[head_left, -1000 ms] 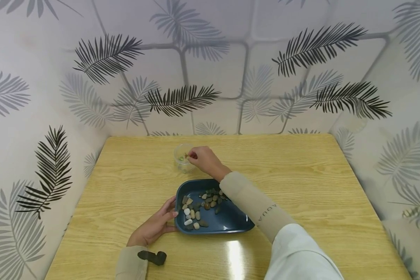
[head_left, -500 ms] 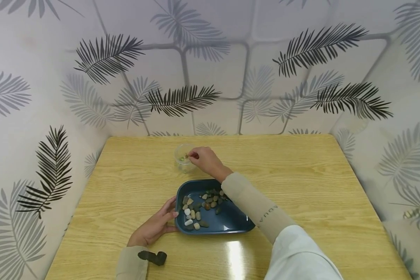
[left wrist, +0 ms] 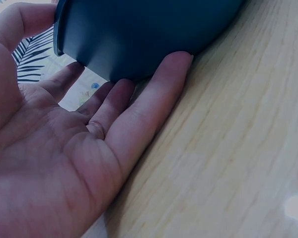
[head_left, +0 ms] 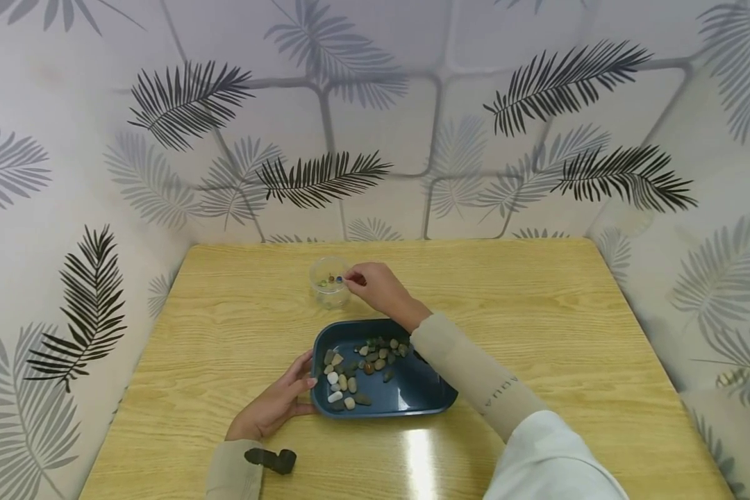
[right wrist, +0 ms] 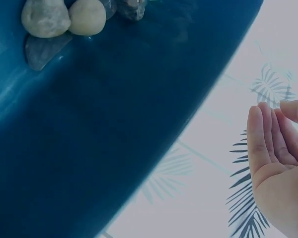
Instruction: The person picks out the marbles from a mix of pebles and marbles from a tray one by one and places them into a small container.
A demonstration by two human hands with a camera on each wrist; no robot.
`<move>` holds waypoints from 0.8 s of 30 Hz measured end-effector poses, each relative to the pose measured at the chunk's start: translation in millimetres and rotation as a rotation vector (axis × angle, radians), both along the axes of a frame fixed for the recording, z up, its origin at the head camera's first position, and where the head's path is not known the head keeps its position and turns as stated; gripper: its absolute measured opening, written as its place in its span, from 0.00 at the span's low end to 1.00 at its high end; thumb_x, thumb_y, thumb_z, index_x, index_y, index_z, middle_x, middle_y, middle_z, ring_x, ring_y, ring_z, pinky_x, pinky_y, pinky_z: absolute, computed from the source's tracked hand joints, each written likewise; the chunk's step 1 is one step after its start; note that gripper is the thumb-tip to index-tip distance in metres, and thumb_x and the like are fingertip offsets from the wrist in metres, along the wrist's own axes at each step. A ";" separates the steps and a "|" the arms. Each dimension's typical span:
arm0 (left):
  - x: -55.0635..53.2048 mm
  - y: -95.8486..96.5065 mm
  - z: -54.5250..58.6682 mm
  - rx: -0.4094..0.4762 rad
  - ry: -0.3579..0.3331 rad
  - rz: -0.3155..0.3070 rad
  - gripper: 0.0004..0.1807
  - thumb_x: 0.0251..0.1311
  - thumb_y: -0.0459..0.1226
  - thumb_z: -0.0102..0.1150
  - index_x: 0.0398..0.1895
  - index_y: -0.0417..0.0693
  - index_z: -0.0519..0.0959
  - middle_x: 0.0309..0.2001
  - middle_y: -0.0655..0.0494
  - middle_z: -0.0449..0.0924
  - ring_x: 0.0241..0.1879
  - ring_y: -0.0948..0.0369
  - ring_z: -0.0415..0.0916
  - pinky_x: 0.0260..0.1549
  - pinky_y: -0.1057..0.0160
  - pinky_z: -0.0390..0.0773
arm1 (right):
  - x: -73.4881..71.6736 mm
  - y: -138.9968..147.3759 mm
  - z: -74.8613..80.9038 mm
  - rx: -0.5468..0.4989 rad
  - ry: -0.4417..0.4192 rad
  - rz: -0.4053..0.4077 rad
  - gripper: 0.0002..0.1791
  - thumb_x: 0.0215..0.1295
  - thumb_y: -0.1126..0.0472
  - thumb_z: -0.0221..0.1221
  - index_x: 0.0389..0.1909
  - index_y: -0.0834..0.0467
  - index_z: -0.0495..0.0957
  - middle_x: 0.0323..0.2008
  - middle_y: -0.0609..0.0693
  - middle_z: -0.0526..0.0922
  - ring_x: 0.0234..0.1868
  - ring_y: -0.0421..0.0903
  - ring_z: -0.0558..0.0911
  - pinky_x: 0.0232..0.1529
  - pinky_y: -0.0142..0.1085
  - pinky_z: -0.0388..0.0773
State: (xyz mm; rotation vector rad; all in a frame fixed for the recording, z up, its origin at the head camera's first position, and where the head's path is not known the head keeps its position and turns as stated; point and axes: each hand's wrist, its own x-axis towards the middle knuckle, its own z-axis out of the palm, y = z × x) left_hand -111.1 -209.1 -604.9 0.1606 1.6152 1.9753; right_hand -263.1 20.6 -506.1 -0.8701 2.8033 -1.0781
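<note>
My left hand [head_left: 273,404] holds the left end of a dark blue tray [head_left: 406,410]. In the left wrist view its thumb is at the rim and several fingertips [left wrist: 176,62] touch the outer wall. Inside the tray lie several pebbles [head_left: 342,382] in brown, grey and white. Beyond it stands a clear round cup [head_left: 332,300], with a blue ball [head_left: 339,279], a brown one [head_left: 331,278] and a green one [head_left: 323,283], all marble-like. My right hand [head_left: 378,286] is at the cup's right rim. In the right wrist view, nothing shows between its thumb and relaxed fingers.
Everything stands on a light wooden table [head_left: 537,333]. Leaf-patterned walls [head_left: 462,104] close it in at the back and on both sides. My right forearm crosses over the tray's right end.
My right hand has drawn back slightly to the right from over the cup. A blue ball now shows in the cup beside the brown one. The left hand and tray stay put.
</note>
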 end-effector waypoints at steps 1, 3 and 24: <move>-0.1 0.0 -0.2 0.002 0.001 -0.001 0.34 0.69 0.38 0.45 0.73 0.60 0.42 0.71 0.47 0.40 0.61 0.47 0.60 0.48 0.45 0.73 | 1.7 1.2 0.9 0.002 0.000 0.001 0.10 0.66 0.57 0.55 0.43 0.54 0.81 0.37 0.44 0.81 0.36 0.36 0.78 0.39 0.30 0.76; 0.3 -0.2 0.1 0.000 0.001 0.000 0.34 0.69 0.38 0.44 0.72 0.60 0.42 0.71 0.48 0.41 0.61 0.47 0.59 0.48 0.45 0.73 | 4.9 3.6 2.9 0.011 -0.002 0.006 0.11 0.66 0.55 0.55 0.44 0.54 0.81 0.37 0.43 0.81 0.36 0.36 0.78 0.39 0.29 0.76; 0.5 2.3 2.2 -0.027 -0.007 0.008 0.33 0.69 0.37 0.43 0.72 0.62 0.43 0.71 0.48 0.41 0.61 0.47 0.59 0.48 0.46 0.73 | 32.7 18.7 14.6 0.035 -0.019 0.041 0.12 0.66 0.57 0.56 0.45 0.56 0.81 0.37 0.44 0.81 0.36 0.36 0.78 0.38 0.28 0.76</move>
